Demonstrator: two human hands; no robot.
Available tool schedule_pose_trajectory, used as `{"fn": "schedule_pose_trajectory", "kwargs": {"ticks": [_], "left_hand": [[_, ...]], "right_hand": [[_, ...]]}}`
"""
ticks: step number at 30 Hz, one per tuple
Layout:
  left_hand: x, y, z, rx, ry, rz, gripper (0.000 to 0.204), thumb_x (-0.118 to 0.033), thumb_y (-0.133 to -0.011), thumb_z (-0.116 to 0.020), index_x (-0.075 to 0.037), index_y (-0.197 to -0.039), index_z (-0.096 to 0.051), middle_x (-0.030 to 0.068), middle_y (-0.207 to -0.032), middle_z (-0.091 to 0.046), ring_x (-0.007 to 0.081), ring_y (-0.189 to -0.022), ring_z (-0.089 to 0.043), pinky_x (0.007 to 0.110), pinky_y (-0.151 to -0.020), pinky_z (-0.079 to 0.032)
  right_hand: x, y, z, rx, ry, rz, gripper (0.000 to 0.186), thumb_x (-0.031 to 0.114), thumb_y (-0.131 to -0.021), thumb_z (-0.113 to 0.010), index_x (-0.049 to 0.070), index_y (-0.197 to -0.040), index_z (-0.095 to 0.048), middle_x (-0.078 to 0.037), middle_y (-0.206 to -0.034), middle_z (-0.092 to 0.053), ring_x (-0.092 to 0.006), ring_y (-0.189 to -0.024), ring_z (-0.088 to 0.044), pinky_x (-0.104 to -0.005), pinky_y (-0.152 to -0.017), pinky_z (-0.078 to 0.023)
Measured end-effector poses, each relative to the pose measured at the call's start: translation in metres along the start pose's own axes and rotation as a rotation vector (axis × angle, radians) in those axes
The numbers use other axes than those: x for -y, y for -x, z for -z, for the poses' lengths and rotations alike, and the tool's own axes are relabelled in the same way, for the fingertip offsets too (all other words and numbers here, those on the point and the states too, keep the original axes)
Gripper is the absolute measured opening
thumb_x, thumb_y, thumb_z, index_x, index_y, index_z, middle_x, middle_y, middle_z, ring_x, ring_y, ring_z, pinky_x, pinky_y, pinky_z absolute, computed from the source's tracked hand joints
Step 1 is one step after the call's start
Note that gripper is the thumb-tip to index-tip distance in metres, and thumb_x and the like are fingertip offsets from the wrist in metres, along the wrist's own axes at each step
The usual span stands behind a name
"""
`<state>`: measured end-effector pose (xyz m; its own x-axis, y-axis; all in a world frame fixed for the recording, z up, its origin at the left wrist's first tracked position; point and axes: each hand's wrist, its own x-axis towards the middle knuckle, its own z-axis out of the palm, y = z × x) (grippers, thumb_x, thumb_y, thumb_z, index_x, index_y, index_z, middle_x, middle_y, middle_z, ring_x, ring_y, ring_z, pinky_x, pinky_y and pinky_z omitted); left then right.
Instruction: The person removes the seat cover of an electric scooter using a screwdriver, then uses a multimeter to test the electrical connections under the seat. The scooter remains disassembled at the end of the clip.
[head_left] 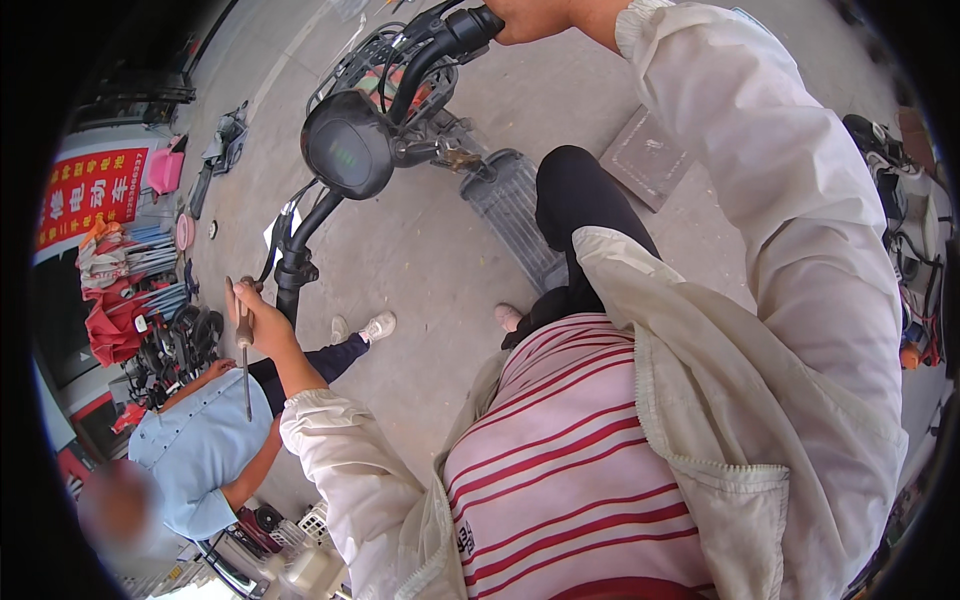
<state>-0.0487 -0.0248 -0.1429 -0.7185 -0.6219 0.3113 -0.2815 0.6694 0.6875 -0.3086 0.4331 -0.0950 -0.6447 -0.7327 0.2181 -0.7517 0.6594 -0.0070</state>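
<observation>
I sit astride an electric scooter with a round black dashboard (347,145). My right hand (540,18), at the top edge, is closed on the right handlebar grip (472,30). My left hand (268,322) is closed round the brown handle of a screwdriver (246,350), whose thin shaft points toward me. That hand lies against the left handlebar (290,275) near its end; whether it also grips the bar cannot be told. Below the dashboard is a key (460,158) on the steering column. Between my legs lies the grey ribbed footboard (515,215).
On the left stands a person in a light-blue shirt (205,440), close to my left forearm. Folded umbrellas or fabric bundles (115,320) and a red banner (90,200) are behind. A square slab (645,158) lies on the concrete floor, right of the scooter. Assorted gear (915,240) lines the right.
</observation>
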Motion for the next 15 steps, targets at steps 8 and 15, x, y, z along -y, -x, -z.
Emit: {"fn": "schedule_pose_trajectory", "kwargs": {"ticks": [8, 15], "left_hand": [[-0.004, 0.001, 0.002, -0.018, -0.11, 0.032, 0.063, -0.05, -0.099, -0.039, 0.006, -0.112, -0.064, 0.0152, -0.101, -0.067, 0.0245, -0.093, -0.062, 0.035, -0.09, -0.044], [-0.009, 0.005, 0.004, -0.088, -0.146, 0.17, 0.063, -0.055, -0.095, -0.042, 0.001, -0.099, -0.07, 0.0084, -0.079, -0.064, 0.0232, -0.077, -0.059, 0.038, -0.073, -0.046]], "right_hand": [[0.004, 0.009, 0.009, 0.024, 0.048, -0.055, 0.025, 0.025, -0.063, -0.067, 0.004, -0.077, -0.064, -0.018, -0.073, -0.066, -0.0372, -0.071, -0.065, -0.0471, -0.065, -0.052], [0.0, 0.018, -0.002, -0.322, -0.045, 0.016, 0.028, 0.025, -0.066, -0.066, 0.004, -0.084, -0.064, -0.019, -0.078, -0.067, -0.0357, -0.074, -0.066, -0.047, -0.068, -0.052]]}}
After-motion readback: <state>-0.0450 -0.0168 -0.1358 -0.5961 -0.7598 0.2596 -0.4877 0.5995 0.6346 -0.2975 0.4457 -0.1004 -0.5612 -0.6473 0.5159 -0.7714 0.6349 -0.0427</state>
